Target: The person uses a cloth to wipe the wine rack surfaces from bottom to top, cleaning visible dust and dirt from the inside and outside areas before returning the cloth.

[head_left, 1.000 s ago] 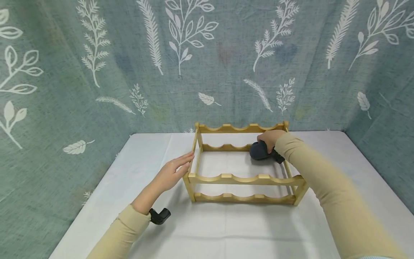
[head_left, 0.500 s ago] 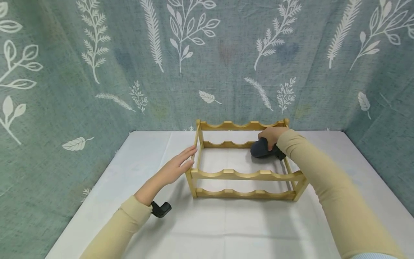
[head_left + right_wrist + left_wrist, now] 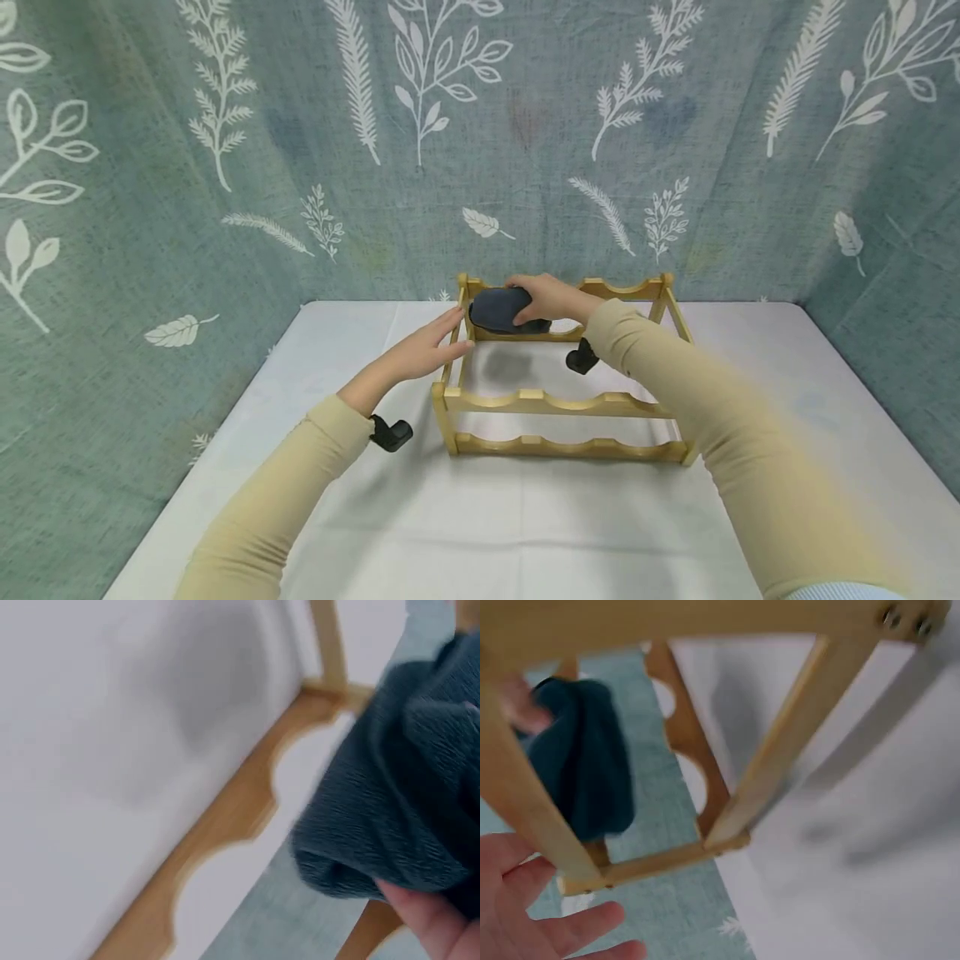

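Observation:
A light wooden rack [image 3: 555, 403] with scalloped rails, like a wine rack, stands on the white-covered table. My right hand [image 3: 551, 298] grips a folded dark blue cloth [image 3: 497, 310] of towel-like fabric over the rack's back left corner. In the right wrist view the cloth [image 3: 390, 802] shows its fuzzy folds, with a fingertip at its lower edge. My left hand [image 3: 420, 350], fingers straight and spread, lies at the rack's left end. From the left wrist, that hand [image 3: 532, 907] appears right beside the end post, and the cloth [image 3: 585, 757] shows beyond the frame.
A green curtain [image 3: 480, 183] with white leaf prints hangs behind the table [image 3: 480, 517] and along both sides. Small black wrist cameras stick out below each sleeve, the left one [image 3: 392, 435] in front of the rack's left end.
My right hand has carried the cloth from the rack's right end leftward along the back to the left corner. My left hand has shifted slightly up and right along the rack's end.

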`<state>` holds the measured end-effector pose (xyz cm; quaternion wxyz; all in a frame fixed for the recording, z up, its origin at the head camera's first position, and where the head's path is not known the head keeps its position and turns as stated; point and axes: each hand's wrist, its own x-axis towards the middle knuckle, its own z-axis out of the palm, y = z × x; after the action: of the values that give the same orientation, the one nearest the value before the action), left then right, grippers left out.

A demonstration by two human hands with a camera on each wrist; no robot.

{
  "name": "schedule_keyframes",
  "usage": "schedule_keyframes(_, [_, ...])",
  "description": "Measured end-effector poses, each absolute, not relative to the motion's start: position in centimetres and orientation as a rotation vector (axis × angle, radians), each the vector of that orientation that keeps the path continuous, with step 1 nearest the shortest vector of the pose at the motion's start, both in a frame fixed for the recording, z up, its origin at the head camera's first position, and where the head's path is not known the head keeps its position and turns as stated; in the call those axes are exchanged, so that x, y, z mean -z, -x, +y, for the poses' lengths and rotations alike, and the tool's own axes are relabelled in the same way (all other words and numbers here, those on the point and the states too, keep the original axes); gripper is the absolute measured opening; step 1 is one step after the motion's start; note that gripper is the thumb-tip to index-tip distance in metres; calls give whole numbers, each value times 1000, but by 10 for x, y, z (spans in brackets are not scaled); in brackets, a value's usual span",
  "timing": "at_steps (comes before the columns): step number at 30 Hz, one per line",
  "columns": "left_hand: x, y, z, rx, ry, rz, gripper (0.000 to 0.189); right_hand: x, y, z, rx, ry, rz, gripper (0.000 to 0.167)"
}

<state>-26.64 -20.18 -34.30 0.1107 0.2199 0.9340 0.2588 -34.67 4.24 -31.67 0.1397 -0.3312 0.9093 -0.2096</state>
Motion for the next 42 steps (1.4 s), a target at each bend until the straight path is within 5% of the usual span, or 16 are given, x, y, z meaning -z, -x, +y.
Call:
schedule_keyframes(13, [348, 284, -215, -722, -714, 2675, 93, 319, 346, 25, 716, 903, 2762, 59])
schedule_keyframes(32, [358, 282, -217, -842, -707, 2668, 87, 292, 336, 151, 228, 661, 2883, 53])
schedule_keyframes(42, [358, 284, -213, -906, -758, 2638, 84, 293, 337, 159, 203, 629, 2870, 52])
